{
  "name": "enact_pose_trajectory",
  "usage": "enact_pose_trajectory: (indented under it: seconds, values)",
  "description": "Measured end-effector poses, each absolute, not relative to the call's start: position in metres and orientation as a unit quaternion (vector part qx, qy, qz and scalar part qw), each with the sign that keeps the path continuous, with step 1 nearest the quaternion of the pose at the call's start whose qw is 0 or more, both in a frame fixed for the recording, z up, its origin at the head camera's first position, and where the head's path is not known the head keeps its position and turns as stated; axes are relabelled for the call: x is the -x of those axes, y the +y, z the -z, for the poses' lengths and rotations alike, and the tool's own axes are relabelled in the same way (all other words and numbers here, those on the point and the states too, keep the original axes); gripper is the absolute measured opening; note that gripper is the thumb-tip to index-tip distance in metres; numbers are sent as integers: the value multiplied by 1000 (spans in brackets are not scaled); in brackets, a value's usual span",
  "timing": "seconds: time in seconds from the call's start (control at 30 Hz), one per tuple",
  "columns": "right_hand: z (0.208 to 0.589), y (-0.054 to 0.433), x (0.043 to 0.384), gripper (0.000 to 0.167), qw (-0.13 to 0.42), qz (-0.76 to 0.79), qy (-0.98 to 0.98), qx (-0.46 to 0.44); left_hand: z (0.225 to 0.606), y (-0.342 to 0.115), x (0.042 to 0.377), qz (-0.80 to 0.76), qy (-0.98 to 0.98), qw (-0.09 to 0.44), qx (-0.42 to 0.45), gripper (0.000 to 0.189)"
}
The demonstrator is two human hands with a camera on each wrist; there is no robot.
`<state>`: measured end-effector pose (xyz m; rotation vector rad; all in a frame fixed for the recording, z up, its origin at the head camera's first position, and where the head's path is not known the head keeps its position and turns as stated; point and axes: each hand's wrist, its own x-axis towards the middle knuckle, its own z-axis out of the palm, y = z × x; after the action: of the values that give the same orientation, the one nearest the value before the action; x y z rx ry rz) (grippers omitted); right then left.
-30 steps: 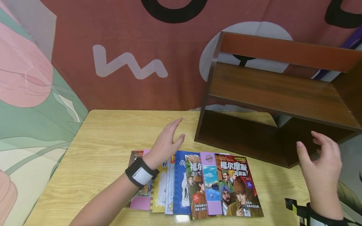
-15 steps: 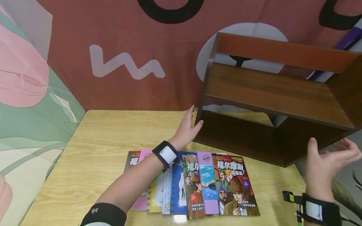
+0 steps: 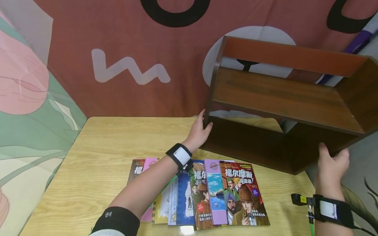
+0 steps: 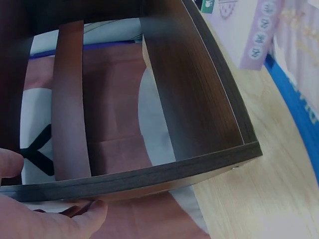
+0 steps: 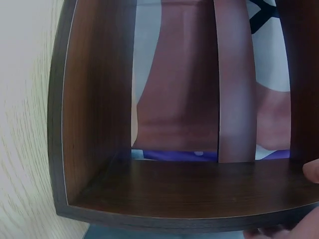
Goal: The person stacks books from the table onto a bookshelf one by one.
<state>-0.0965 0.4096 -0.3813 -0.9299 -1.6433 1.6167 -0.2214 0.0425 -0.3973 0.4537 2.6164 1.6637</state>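
Observation:
A dark brown two-tier wooden shelf [image 3: 283, 100] stands at the back right of the table. My left hand [image 3: 197, 134] grips its left side panel, thumb on the inner side and fingers outside; the left wrist view shows this panel's edge between thumb and fingers [image 4: 82, 219]. On the opposite side, my right hand [image 3: 332, 167] holds the right panel low down, with the thumb [image 5: 312, 172] inside and the other fingers partly hidden behind the edge. Below my left forearm, a row of overlapping books lies on the table, with a detective comic [image 3: 243, 193] at its right end.
The light wood table [image 3: 97, 157] ends just right of the shelf. A lilac-edged book [image 3: 217, 193] and a blue book [image 3: 183, 200] lie within the row, partly covered. Behind the table hangs a reddish patterned cloth [image 3: 127, 29].
My left hand has moved right and away from me, from above the books to the shelf's left panel. My right hand has closed round the right panel.

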Motion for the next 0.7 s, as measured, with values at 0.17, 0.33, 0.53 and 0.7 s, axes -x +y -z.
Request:
enact_pose_trajectory:
  seconds: [0.17,0.33,0.53,0.7]
  values:
    - [384,414,97,42,320,-607,-632,360,399,44,225,-485,857,-19,-172,62]
    - [385,417,95,37,319,-598,-638,366,399,44,226,-461,865,-37,-197,62]
    - [386,418,92,33,327,-602,-627,370,402,44,223,-460,865,-30,-198,63]
    - [384,416,91,28,340,-598,-627,365,402,40,219,-466,862,-26,-199,64]
